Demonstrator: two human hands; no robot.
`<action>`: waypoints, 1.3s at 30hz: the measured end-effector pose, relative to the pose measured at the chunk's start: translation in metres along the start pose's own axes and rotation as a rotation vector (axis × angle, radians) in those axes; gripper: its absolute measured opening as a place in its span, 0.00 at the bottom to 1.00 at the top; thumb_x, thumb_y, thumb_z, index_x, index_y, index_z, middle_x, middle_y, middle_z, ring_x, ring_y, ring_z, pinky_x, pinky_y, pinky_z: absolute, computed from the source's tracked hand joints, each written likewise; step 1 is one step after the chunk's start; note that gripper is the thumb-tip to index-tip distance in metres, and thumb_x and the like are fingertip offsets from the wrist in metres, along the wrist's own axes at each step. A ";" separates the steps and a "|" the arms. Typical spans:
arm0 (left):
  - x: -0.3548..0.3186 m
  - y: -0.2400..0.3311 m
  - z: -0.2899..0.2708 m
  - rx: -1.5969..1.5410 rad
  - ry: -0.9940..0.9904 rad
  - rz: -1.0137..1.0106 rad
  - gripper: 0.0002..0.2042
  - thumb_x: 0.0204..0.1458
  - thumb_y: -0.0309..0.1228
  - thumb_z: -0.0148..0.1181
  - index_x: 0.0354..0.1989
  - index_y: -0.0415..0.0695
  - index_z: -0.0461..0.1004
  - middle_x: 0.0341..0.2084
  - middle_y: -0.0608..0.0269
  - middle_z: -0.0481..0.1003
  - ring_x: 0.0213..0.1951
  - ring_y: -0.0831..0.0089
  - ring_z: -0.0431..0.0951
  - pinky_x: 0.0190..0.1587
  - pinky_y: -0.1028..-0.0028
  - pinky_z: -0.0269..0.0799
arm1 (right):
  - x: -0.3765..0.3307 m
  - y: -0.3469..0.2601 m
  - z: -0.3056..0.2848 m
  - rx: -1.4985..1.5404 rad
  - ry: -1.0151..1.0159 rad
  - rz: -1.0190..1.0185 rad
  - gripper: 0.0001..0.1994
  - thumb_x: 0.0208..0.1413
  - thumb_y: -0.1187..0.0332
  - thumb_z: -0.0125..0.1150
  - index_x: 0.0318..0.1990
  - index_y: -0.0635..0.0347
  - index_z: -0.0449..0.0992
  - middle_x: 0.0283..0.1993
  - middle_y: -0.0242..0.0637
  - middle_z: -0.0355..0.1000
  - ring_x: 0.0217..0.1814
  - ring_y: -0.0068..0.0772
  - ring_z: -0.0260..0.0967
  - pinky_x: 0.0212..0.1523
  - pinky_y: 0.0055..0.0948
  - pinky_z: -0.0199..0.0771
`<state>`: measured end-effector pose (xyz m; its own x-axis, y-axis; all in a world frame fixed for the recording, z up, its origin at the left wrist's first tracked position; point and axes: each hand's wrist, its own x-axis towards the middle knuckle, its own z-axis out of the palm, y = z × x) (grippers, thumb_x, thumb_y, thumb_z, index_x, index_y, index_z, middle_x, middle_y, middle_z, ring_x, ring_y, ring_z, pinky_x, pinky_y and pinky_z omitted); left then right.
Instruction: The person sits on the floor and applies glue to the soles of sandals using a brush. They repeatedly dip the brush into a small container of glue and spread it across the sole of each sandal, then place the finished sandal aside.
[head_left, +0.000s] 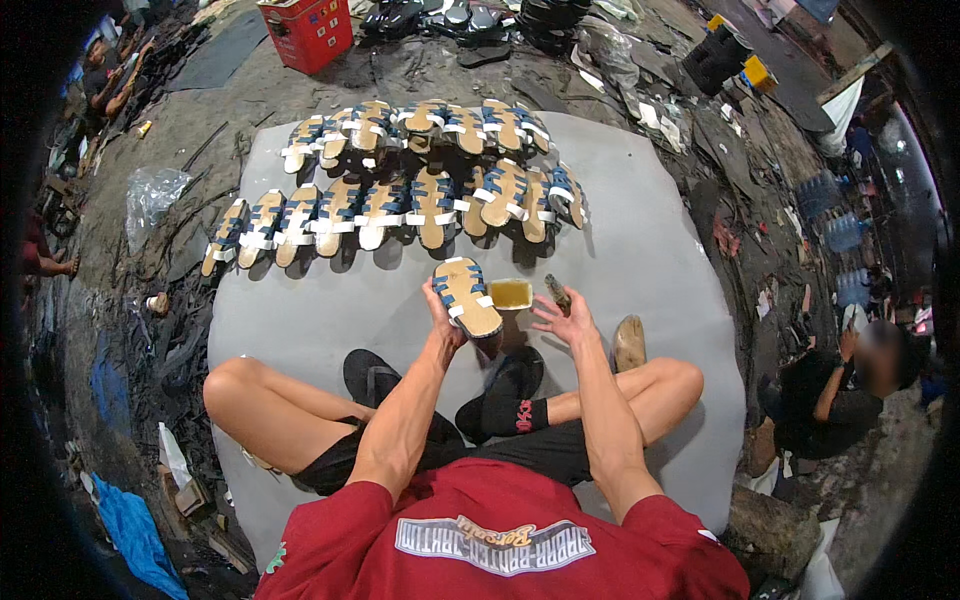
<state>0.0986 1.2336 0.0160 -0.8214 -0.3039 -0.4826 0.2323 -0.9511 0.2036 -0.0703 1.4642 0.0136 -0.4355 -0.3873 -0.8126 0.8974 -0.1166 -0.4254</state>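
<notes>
My left hand (444,322) grips a sandal (466,295) by its side. The sandal has a tan footbed, dark blue straps and white strips, and is tilted up over the grey sheet. My right hand (567,318) holds a short, dark, crusted stick-like tool (557,293) by the thumb, while its other fingers spread toward the left. What end the tool has cannot be made out. Between my hands stands a small rectangular tub (511,294) of yellowish-brown liquid or paste. A wooden shoe last (629,343), or something shaped like one, lies beside my right forearm.
Several similar sandals stand in a near row (382,215) and a far row (463,128) on the grey sheet (300,320). Beyond it are a red box (307,35) and dark soles (455,20). Scraps litter the floor. Another person (845,390) sits at the right.
</notes>
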 end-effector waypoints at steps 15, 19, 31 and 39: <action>-0.132 0.077 0.012 0.048 0.108 0.133 0.44 0.63 0.71 0.31 0.62 0.40 0.71 0.38 0.44 0.80 0.32 0.51 0.82 0.36 0.51 0.82 | -0.101 -0.041 0.092 -1.138 -0.068 -1.348 0.13 0.63 0.59 0.72 0.43 0.60 0.83 0.38 0.34 0.80 0.42 0.31 0.73 0.39 0.37 0.72; -0.209 0.091 0.051 0.032 0.062 0.095 0.43 0.62 0.69 0.35 0.61 0.38 0.72 0.38 0.41 0.80 0.32 0.51 0.82 0.36 0.53 0.82 | -0.047 -0.003 0.068 -1.539 -0.224 -1.358 0.08 0.59 0.66 0.74 0.44 0.53 0.84 0.40 0.31 0.80 0.44 0.36 0.71 0.44 0.40 0.71; -0.270 0.084 0.036 -0.187 0.119 0.258 0.44 0.65 0.71 0.40 0.61 0.35 0.70 0.41 0.38 0.80 0.34 0.53 0.85 0.37 0.58 0.87 | -0.041 0.007 0.067 -1.417 -0.174 -1.430 0.09 0.55 0.64 0.75 0.43 0.51 0.86 0.41 0.30 0.82 0.47 0.41 0.72 0.55 0.43 0.66; -0.250 0.080 0.047 0.050 0.025 0.353 0.41 0.64 0.71 0.43 0.61 0.40 0.71 0.40 0.49 0.82 0.34 0.58 0.85 0.34 0.60 0.86 | -0.040 0.017 0.055 -1.553 0.174 -0.379 0.19 0.67 0.54 0.66 0.35 0.64 0.85 0.36 0.41 0.83 0.36 0.36 0.76 0.39 0.40 0.70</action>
<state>0.2977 1.2363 0.1925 -0.6818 -0.6152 -0.3958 0.4735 -0.7835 0.4023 -0.0339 1.4272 0.0615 -0.7046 -0.4374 -0.5587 -0.1473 0.8604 -0.4879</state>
